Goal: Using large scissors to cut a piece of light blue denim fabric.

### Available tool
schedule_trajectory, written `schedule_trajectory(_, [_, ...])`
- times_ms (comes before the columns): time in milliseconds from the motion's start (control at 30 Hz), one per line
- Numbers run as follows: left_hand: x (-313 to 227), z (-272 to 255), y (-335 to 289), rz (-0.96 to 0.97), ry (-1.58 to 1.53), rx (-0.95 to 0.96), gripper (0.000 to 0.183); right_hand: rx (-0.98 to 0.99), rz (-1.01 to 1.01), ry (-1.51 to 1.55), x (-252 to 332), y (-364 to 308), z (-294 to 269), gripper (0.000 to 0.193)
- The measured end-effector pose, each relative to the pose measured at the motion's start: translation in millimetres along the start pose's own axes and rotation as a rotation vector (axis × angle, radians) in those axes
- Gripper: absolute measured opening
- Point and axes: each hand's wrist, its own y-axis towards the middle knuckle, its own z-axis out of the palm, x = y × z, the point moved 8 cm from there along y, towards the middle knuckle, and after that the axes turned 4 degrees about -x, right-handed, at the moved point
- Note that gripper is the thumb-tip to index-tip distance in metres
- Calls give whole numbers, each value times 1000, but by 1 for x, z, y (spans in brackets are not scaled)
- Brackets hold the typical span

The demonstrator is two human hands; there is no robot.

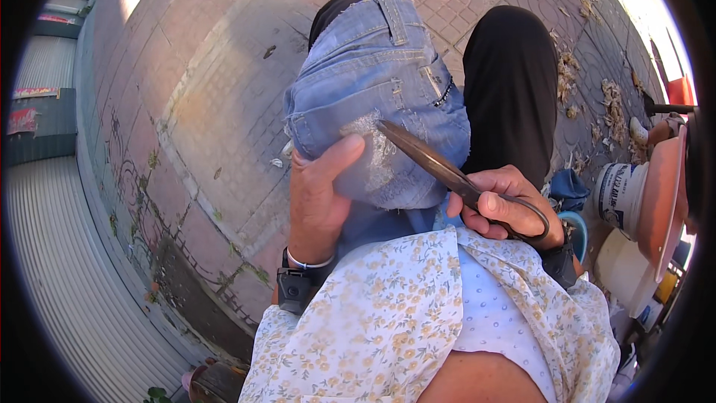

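A piece of light blue denim jeans (350,82), with belt loops, seams and a small black beaded trim, is draped over my left knee. My left hand (321,186) grips its left side, the thumb lying on top beside a frayed, whitish patch (380,160). In my right hand (507,201) is a pair of dark, worn scissors (425,157), my fingers wrapped about the handles. The blades look closed, and their tip rests at or just above the upper edge of the frayed patch. The left fingers under the denim are hidden.
My right knee in black trousers (511,82) rises beside the denim. At right stand a white bucket (619,198), an orange basin (662,205) and a light blue container (574,231). Fibre scraps (613,108) litter the paving (224,89). A ribbed metal shutter (74,269) runs along the left.
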Motion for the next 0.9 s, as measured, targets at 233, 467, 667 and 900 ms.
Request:
schedule_trajectory(233, [-4,7,-3,19,-8,-4,52,-1,37,-7,-3,-2,0,42])
schedule_trajectory(467, [-2,6,-3,5,-10,-18,54,12,29,-5,-4,-2,-1,42])
schedule_trajectory(667, [-3,8,-4,-3,-23,-14,54,14,22,7,-3,1,2,42])
schedule_trajectory(900, [1,14,-8,-42,23,21,48,-261,-320,401,18,19,-27,55])
